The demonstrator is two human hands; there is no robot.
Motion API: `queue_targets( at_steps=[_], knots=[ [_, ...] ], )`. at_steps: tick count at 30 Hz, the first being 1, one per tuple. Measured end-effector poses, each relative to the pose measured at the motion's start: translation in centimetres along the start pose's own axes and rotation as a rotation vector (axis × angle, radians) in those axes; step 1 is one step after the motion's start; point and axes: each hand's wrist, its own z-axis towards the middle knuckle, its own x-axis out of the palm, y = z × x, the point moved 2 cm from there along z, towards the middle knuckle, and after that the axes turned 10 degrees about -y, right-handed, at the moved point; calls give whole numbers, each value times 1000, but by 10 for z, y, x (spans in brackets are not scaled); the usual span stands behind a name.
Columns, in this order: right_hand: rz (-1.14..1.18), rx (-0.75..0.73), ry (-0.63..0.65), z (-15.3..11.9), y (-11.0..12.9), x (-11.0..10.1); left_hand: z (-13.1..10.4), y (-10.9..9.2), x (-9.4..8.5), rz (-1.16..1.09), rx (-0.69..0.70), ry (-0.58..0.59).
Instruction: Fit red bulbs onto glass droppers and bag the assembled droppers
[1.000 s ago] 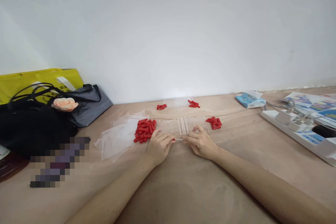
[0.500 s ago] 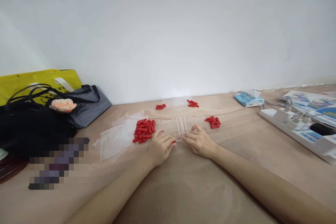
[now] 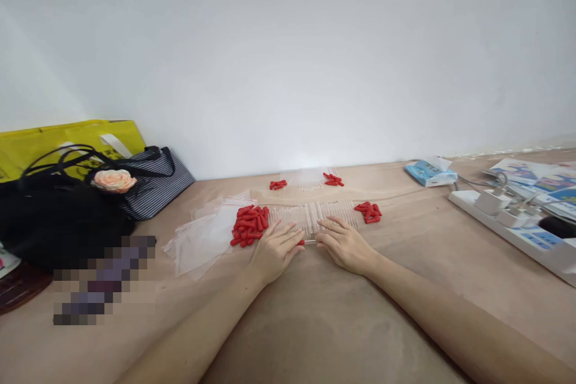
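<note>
Fingers of the right hand (image 3: pixel 348 249) had just straightened: half a second earlier they were more curled, and now they lay flatter, slightly apart, over the near edge of the row of tubes (image 3: pixel 339 211). A single clear tube (image 3: pixel 311 242) was visible just in front of this row, crosswise between the two hands. Its left end met a red cap (image 3: pixel 301 242) at the fingertips of the left hand (image 3: pixel 275 252); its right end went out of sight under the right fingertips. In my judgement, the change meant that the right hand was loosening its pressure, but whether the cap was fully seated I could not tell.

Both hands were palm down, wrists low, with the forearms reaching inward toward the row. The left fingers were extended side by side; I could not tell if either hand was clamped, because the thumbs' contact was hidden. A heap of caps (image 3: pixel 249 227) lay to the left of the row.
</note>
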Motion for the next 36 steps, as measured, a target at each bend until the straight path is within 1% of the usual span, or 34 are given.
queue_targets(
  at_steps=[4, 8, 11, 20, 23, 26, 30, 33, 36],
  knots=[
    [41, -2, -30, -1, 0, 0, 0, -1, 1, -34, -7, -38],
    [102, -10, -63, 1, 1, -2, 1, -5, 1, -66, 35, -68],
    [132, -14, -72, 3, 3, -2, 2, -6, 1, -78, 47, -63],
    [155, -17, -58, 3, 5, 3, 1, -7, 3, -125, 15, -15],
    [141, 0, -28, 3, 4, 4, 2, -7, 3, -133, -16, -5],
    [124, 36, -2, 2, 1, 3, 2, -5, 3, -119, -85, 27],
    [121, 73, -19, 0, -2, 2, 4, -3, 1, -82, -161, 26],
    [134, 88, -34, -1, -3, 2, 5, -4, -2, -52, -187, 1],
    [142, 94, -30, 0, -3, 1, 6, -6, -4, -48, -188, 12]
  ],
)
